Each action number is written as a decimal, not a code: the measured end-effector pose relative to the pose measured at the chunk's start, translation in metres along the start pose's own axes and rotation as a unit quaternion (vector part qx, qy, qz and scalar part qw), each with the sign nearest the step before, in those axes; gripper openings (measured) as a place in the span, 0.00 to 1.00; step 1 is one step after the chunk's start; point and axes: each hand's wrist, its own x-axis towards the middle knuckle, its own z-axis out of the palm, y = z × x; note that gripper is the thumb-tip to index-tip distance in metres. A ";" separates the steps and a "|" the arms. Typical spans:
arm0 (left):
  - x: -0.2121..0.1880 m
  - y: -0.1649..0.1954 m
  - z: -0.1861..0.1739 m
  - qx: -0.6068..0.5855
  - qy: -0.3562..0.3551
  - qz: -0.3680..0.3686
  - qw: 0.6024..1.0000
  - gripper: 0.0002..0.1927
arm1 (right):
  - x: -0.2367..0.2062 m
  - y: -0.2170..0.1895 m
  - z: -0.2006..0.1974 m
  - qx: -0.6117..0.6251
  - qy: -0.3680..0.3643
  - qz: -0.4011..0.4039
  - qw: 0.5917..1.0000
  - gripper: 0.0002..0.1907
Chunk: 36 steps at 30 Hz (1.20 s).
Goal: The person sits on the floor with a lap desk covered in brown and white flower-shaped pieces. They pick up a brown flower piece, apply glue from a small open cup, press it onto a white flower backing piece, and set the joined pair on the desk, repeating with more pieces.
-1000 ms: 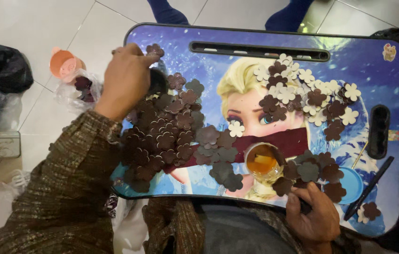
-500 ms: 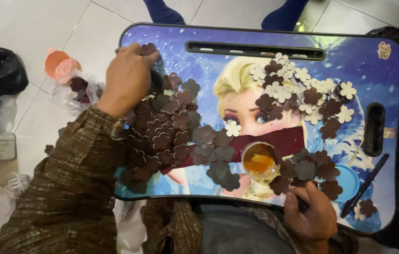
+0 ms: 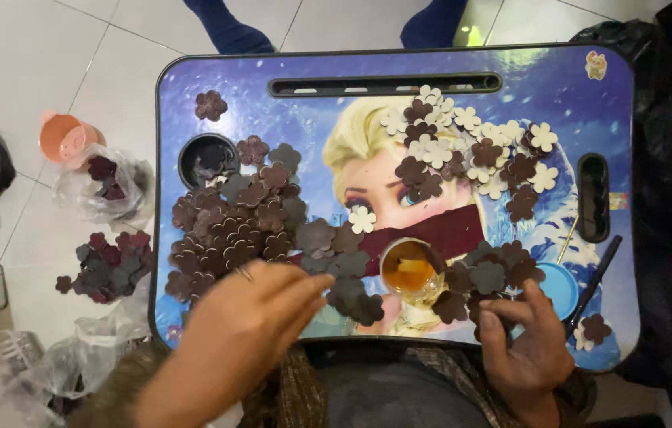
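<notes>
A blue picture-printed lap tray [image 3: 193, 71] lies across my lap. Many dark maroon flower-shaped cutouts [image 3: 233, 226] are heaped on its left half. A mixed heap of white and maroon flowers [image 3: 471, 150] sits at the upper right. My left hand [image 3: 249, 325] rests at the tray's near edge, fingers stretched toward dark flowers [image 3: 348, 289] in the middle. My right hand [image 3: 522, 345] grips the near right edge, its fingers touching a small cluster of flowers [image 3: 490, 273]. A small glass cup with orange liquid [image 3: 409, 268] stands between my hands.
A dark stick [image 3: 596, 273] lies at the tray's right near a slot. On the tiled floor to the left are a pile of dark flowers [image 3: 110, 265], a plastic bag with more [image 3: 106, 178] and an orange cup [image 3: 66, 139]. Someone's blue-trousered legs [image 3: 225, 28] stand beyond the tray.
My left hand has come back from the tray's far left corner to the near edge. A single dark flower now lies alone at that far corner. The right hand has stayed put.
</notes>
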 end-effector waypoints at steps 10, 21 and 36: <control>-0.031 -0.007 0.083 0.098 0.130 -0.053 0.985 0.19 | 0.003 -0.003 0.007 -0.038 -0.014 -0.024 0.999 0.29; -0.006 -0.016 0.096 0.137 0.148 -0.073 0.977 0.17 | 0.023 -0.033 -0.012 -0.230 -0.047 0.000 0.972 0.37; -0.008 -0.015 0.104 0.141 0.149 -0.085 0.975 0.16 | 0.033 -0.034 -0.022 -0.282 -0.060 -0.038 0.957 0.38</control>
